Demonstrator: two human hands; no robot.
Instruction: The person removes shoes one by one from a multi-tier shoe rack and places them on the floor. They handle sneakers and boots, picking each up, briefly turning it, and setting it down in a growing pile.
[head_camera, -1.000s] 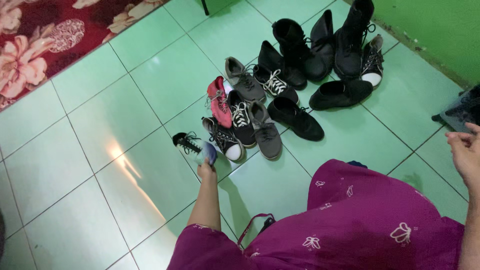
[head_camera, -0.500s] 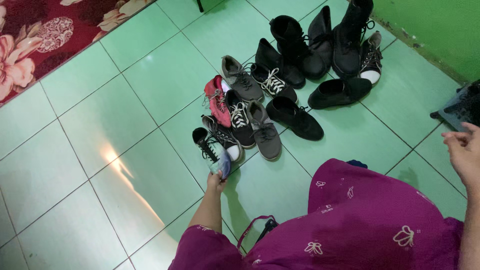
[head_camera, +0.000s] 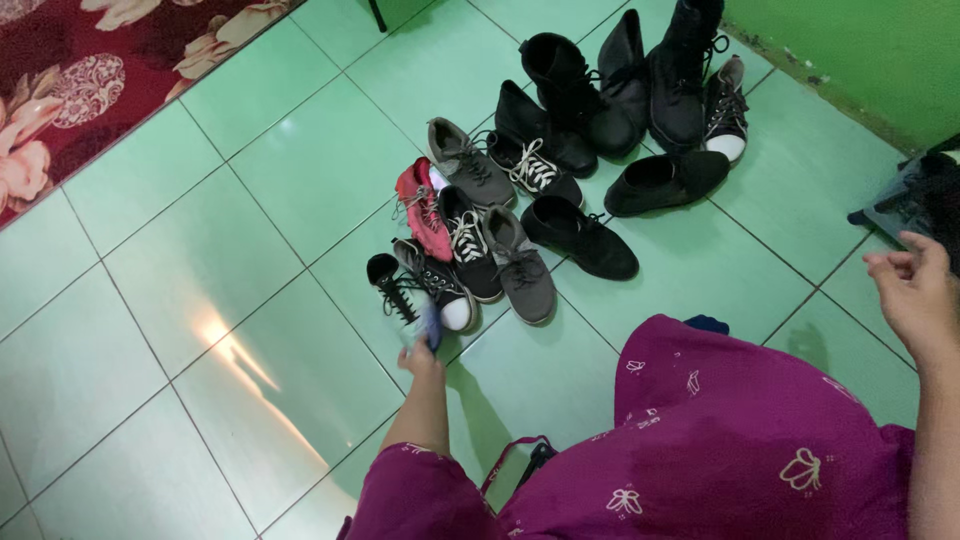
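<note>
Left hand (head_camera: 421, 357) gripping black sneaker (head_camera: 398, 290) by its toe, right hand (head_camera: 912, 290) loosely open, empty

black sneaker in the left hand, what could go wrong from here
1. The left hand grips the black sneaker only at its toe end, so it may slip or tip over.
2. Its loose white laces hang close to the black-and-white sneaker beside it and could snag or drag that shoe.
3. The pile is tightly packed: a nudge might shove the red shoe or the grey sneaker out of line. The right hand is held apart and could not steady anything.
</note>
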